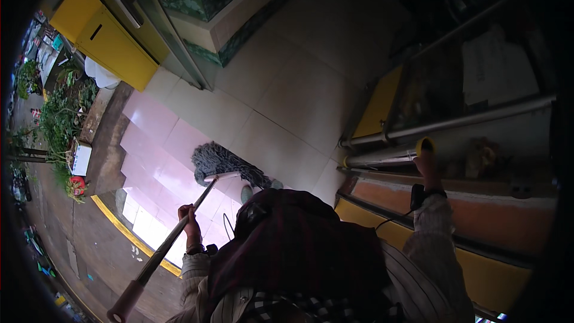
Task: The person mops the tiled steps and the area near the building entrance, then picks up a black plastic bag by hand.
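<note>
My left hand [190,222] is closed round the long handle of a mop [224,161], whose grey, shaggy head lies flat on the tiles ahead of me. The handle [160,253] slants back past my left side and ends in a brownish grip. My right hand [426,167], off to the right, is wrapped at the yellow, ring-like end of a metal tube, which looks like a door handle [382,159]. Shoe tips [246,194] show just behind the mop head.
Pale tiles [287,104] spread ahead; steps [140,167] go down leftward to the pavement [107,251], with a yellow edge line. A glass door with a yellow panel [104,36] stands far left, near a green-marbled pillar [203,12]. Plants [66,113] grow outside. Dark glass and metal bars [478,116] flank my right.
</note>
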A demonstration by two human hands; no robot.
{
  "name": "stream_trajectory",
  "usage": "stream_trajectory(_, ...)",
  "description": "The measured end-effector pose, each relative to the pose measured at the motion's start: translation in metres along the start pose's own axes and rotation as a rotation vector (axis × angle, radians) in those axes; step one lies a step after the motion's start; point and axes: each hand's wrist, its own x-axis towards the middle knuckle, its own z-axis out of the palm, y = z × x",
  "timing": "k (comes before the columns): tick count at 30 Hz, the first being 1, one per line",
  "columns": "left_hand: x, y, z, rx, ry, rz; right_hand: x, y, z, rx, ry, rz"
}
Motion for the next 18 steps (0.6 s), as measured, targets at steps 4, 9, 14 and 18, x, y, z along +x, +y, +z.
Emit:
stream_trajectory(4, -0.002, 0.003, 0.004, -0.023, -0.010, -0.012, 0.012, 0.033, 0.013, -0.027, -0.030, 0.105)
stream_trajectory(9, -0.005, 0.003, 0.000, -0.032, -0.013, -0.042, 0.015, 0.037, -0.004, -0.152, -0.192, 0.178)
stream_trajectory(14, -0.008, 0.003, -0.001, -0.057, -0.047, 0.009, 0.019, 0.066, -0.004, -0.101, -0.146, 0.173)
stream_trajectory(18, -0.004, -0.006, -0.003, -0.055, -0.022, 0.002, 0.032, 0.063, -0.003, -0.196, -0.171, 0.145)
